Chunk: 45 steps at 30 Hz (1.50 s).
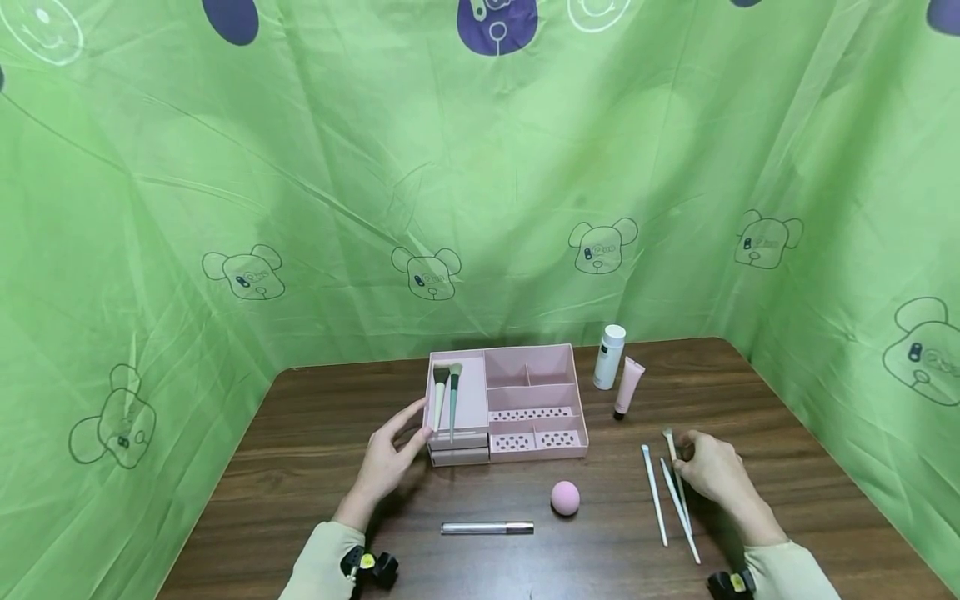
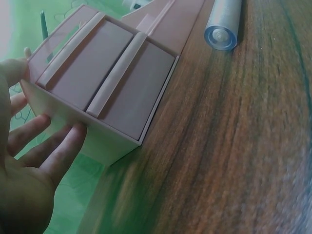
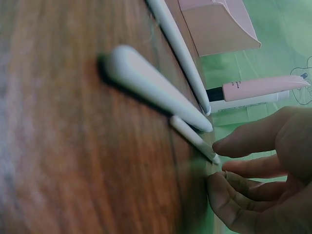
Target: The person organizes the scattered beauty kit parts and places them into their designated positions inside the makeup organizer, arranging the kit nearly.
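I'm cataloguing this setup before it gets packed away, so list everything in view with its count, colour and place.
Curtain: one, green with printed cartoon heads, behind the table
Table: one, brown wood grain, below everything
Organizer: one, pink, back middle of the table
Organizer brushes: two, greenish, in its left section
White bottle: one, white, right of the organizer
Squeeze tube: one, pink with black cap, beside the bottle
Ball: one, pink, in front of the organizer
Slim cylinder: one, silver, left of the ball
Loose brushes: three, mostly whitish, table's right side
Sleeves: two, pale, bottom edge
Wrist devices: two, black, at the wrists
Hands: two, bare; left touching the organizer, right at the loose brushes
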Available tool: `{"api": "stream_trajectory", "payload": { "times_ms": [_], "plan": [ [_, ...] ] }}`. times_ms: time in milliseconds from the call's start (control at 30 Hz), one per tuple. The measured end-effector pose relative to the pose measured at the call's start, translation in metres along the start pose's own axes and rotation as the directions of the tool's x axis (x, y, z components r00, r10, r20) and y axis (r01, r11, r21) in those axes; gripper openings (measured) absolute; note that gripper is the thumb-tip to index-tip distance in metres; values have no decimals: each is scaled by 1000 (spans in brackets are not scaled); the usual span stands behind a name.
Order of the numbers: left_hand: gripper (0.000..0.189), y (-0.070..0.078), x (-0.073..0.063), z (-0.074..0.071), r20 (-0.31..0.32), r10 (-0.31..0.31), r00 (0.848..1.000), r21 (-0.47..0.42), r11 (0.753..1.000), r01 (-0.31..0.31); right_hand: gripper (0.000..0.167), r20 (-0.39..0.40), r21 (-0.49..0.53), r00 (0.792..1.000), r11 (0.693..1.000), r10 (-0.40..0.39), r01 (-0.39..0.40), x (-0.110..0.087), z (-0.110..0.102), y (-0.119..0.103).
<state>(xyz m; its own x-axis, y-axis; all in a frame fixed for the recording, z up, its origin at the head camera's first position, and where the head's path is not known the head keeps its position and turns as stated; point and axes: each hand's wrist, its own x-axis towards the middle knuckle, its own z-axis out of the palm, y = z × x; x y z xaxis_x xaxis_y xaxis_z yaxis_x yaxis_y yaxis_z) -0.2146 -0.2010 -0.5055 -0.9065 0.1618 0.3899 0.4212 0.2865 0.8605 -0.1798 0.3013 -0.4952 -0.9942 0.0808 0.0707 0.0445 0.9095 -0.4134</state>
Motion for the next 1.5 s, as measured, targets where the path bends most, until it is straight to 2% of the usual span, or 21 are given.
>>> {"api": "stream_trajectory", "payload": {
  "times_ms": [233,533,833,900,1000,1067,1133,1300,1500],
  "plan": [
    [48,-4,1,-1,-7,41,999,-6,999,-41,26,17,-14,1000,1000,-5,5,0,2,0],
    [47,-4,0,0,-24,11,1000,-21,1000,-11,26,23,-35,1000,999,-11,12,2,3,0],
    [47,-3,0,0,-17,-7,1000,-22,1000,6,27,15,-23,1000,1000,-11,12,1,4,1],
    [47,7,0,0,-17,-9,1000,-19,1000,8,28,11,-21,1000,1000,-13,13,1,3,1],
    [47,7,0,0,-22,-7,1000,-14,1000,7,27,5,-19,1000,1000,-17,17,1,2,2],
    [47,7,0,0,-21,-13,1000,-8,1000,13,27,-4,-16,1000,1000,-16,16,0,1,2],
    [47,-2,0,0,-20,-15,1000,-10,1000,15,27,-13,-12,1000,1000,-11,10,0,0,1],
    [47,-2,0,0,-12,-25,1000,-28,999,24,28,-22,10,1000,1000,11,-11,-1,-5,-5],
    [47,-3,0,0,-15,-27,1000,-21,999,26,29,-38,28,999,1000,-9,10,0,-8,-14]
  ]
}}
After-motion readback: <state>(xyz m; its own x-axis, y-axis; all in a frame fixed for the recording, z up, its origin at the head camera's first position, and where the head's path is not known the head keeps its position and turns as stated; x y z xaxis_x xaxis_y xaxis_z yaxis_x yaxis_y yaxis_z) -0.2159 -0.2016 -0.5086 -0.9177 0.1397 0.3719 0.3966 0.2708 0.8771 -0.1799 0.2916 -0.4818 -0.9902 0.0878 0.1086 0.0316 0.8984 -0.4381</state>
